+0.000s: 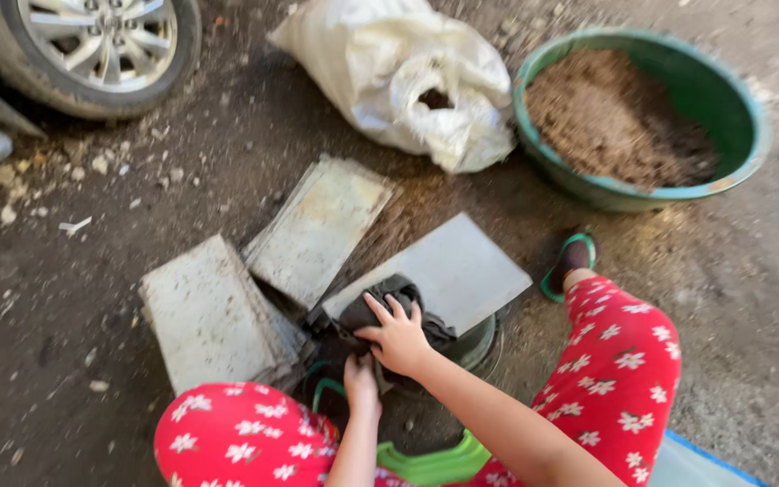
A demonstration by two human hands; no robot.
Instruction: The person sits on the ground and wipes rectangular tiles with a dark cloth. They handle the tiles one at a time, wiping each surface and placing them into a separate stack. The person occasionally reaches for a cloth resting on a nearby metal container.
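Red flowered trousers (227, 437) frame both arms. Right hand (398, 338) presses a dark cloth (389, 302) with spread fingers onto the near corner of a grey metal sheet (457, 266). Left hand (361, 377) grips the cloth's lower edge. Beyond on the dirt ground (47, 307) sit a green basin (723, 99) and a white sack (389, 72).

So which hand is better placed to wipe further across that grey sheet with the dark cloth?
Probably the right hand: it lies spread on top of the dark cloth, which rests on the grey sheet. The left hand sits lower, at the sheet's near edge.
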